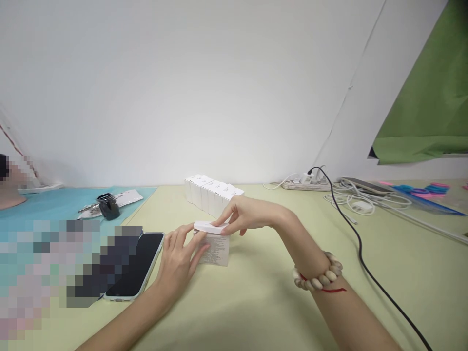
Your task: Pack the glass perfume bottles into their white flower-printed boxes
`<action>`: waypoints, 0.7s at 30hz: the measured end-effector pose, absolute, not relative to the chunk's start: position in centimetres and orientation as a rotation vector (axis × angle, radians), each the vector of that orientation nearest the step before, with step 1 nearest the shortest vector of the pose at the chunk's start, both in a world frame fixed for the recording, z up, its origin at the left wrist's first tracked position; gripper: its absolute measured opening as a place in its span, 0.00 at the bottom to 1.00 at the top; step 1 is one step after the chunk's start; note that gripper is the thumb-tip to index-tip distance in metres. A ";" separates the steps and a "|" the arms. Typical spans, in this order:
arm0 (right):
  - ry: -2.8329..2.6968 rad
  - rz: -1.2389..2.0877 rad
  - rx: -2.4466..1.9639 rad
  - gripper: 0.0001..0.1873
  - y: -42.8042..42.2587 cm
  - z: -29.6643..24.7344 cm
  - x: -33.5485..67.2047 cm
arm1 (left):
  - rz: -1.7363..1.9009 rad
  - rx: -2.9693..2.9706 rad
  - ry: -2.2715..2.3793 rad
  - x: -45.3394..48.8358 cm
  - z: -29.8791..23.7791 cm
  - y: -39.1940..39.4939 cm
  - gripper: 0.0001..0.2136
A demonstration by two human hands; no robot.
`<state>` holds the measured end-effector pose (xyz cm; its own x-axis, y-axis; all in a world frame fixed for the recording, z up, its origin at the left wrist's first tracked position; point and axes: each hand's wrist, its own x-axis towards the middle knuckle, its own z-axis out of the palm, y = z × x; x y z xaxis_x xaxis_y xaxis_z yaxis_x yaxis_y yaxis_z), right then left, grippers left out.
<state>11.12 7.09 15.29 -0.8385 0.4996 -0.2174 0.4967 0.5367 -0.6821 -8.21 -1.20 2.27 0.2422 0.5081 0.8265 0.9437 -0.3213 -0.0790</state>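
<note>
The main risk lies in the thin cardboard: if the right hand [254, 212] were to press harder on the top than the left hand [177, 258] steadies the side, the small box [219, 254] could crease at its upper edge or tip over on the table [256, 302]. A push away from the person might also knock the row of white boxes [210, 194] just behind, which stand close together and could slide askew. The left hand is narrowed around the box's left side, and the right pinches its top between thumb and fingers. The box is between the two hands, in front of the row; its top is plain white, its near face greyer and covered in print too small to read.
</note>
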 end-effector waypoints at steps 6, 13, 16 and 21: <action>-2.747 1.197 -0.898 0.20 7.2 15.1 11.0 | -0.937 -1.893 -1.321 -8.3 2.0 -1.1 0.12; -2.760 1.240 -1.015 0.20 7.2 14.7 11.1 | -1.064 -1.943 -1.345 -8.3 1.8 -0.9 0.18; -2.772 1.265 -1.057 0.23 7.1 14.8 11.2 | -1.041 -1.944 -1.441 -8.6 1.7 -0.7 0.16; -2.861 1.161 -1.079 0.36 6.6 15.1 11.2 | -1.225 -2.282 -1.575 -8.9 1.0 -0.2 0.20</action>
<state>11.17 6.64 15.15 -0.7747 0.5290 -0.3463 0.6207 0.5321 -0.5759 -8.89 -0.21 0.95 0.1362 0.7357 0.6635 0.8243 -0.4556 0.3360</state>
